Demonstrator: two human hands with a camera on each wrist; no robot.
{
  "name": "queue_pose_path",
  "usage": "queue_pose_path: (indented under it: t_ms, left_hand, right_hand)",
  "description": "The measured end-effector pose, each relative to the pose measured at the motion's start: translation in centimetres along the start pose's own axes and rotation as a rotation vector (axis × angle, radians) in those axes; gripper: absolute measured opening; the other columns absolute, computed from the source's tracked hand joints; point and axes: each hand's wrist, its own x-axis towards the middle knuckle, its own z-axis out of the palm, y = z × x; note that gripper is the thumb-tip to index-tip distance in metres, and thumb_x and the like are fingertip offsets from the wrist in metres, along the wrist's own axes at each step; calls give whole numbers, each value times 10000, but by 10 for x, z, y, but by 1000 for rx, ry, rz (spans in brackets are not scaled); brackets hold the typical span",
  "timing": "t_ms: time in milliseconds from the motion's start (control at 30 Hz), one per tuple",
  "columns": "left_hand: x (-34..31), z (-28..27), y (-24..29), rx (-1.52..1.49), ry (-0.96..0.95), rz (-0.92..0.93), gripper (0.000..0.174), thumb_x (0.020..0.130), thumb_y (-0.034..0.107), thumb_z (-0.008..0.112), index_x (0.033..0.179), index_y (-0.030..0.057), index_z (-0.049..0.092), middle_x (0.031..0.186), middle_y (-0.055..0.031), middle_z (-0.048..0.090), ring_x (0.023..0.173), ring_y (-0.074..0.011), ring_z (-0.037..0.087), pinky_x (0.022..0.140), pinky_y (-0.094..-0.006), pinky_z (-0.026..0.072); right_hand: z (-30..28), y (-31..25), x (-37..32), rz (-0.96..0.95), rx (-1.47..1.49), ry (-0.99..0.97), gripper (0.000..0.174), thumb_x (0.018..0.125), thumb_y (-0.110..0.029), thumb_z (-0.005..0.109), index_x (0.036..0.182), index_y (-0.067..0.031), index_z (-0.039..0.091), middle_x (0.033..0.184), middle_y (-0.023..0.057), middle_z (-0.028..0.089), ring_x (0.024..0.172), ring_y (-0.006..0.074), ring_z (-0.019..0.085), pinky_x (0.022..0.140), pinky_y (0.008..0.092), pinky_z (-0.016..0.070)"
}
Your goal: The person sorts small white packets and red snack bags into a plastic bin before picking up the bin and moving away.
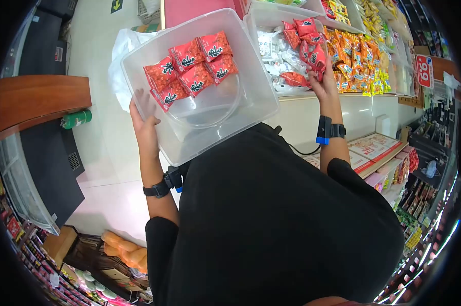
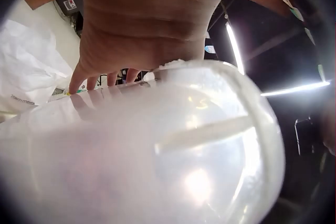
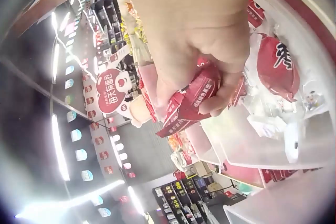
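A translucent plastic bin (image 1: 189,137) holds several red snack packets (image 1: 197,79). My left hand (image 1: 144,125) grips its left side, with the fingers along the outer wall and the thumb at the edge; the left wrist view shows that hand (image 2: 142,35) against the cloudy bin wall (image 2: 105,155). My right hand (image 1: 326,89) is over the display compartment (image 1: 286,92) at the upper right. In the right wrist view, this hand (image 3: 205,45) pinches a red packet (image 3: 194,98) between thumb and fingers. Other red packets (image 1: 294,79) lie there among white-wrapped pieces (image 1: 286,56).
Right of that compartment are orange snack packets (image 1: 348,61) and yellow ones (image 1: 381,79). A white plastic bag (image 1: 120,56) hangs behind the bin's left side. A red price sign (image 1: 425,71) stands at the far right, and a wooden counter (image 1: 41,104) at the left.
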Motion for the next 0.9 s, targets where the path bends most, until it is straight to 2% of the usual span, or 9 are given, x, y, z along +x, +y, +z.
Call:
queue_pose_path:
  t_ms: [67,133,267,333,400,600,667,767,900]
  left_hand:
    - [0,-1,0,-29,-4,-7,797,615,-53,376,1400,22,260,1434,-148,318,1355,-304,286,1088,-378,298]
    - [0,0,2,-11,-4,-16,802,612,-53,375,1401,21,254,1437,-150,313,1358,-306,282,1090,-382,296]
    - [1,-1,-1,-23,-2,-11,808,607,-55,372,1403,21,251,1439,-152,309,1360,-307,278,1095,-382,290]
    - [1,0,-1,-25,-4,-18,811,604,-54,370,1403,18,250,1439,-154,309,1361,-310,277,1100,-382,283]
    - [1,1,0,-30,-4,-22,810,603,-51,372,1401,16,252,1439,-154,309,1360,-310,279,1101,-383,280]
    - [1,0,-1,-26,7,-14,811,599,-41,380,1399,13,261,1435,-156,317,1352,-308,291,1100,-386,276]
    - [0,0,-1,-24,9,-12,812,598,-40,383,1399,13,262,1433,-156,320,1350,-306,294,1099,-387,275]
    - [0,1,-1,17,8,16,800,607,10,407,1395,2,273,1433,-172,316,1344,-329,299,1086,-425,300]
    - [-1,0,-1,13,5,13,793,614,-1,403,1396,1,272,1435,-170,314,1346,-323,299,1085,-420,302]
  right_hand:
    - [13,6,-2,-18,0,52,405,915,-351,579,1240,-145,454,1022,62,594,810,179,594,598,225,477]
    - [39,10,-9,-228,-106,120,401,890,-219,626,1247,-154,456,1026,46,595,823,170,596,638,252,498]
    - [42,10,-8,-236,-134,102,441,833,-108,669,1225,-108,466,1023,43,596,855,166,606,682,292,515]
    - [16,12,3,-56,-250,97,460,793,-62,695,1192,-51,466,1025,52,596,891,164,613,734,331,528]
    - [17,14,2,-53,-259,130,446,777,-68,714,1149,-16,474,1021,63,597,914,168,617,757,332,537]
    - [43,9,-9,-77,-120,-16,402,807,-48,651,1173,-38,487,1103,100,602,958,236,624,836,393,524]
    - [29,8,-4,-20,-81,84,438,838,-74,594,1247,-43,440,1186,121,576,1036,272,601,903,472,479]
    - [29,6,-2,28,88,32,461,845,-84,544,1282,-40,406,1229,131,549,1128,299,549,972,548,414]
    - [54,3,-16,-25,141,-31,473,820,-55,494,1283,-31,402,1237,148,532,1185,328,499,1008,591,368]
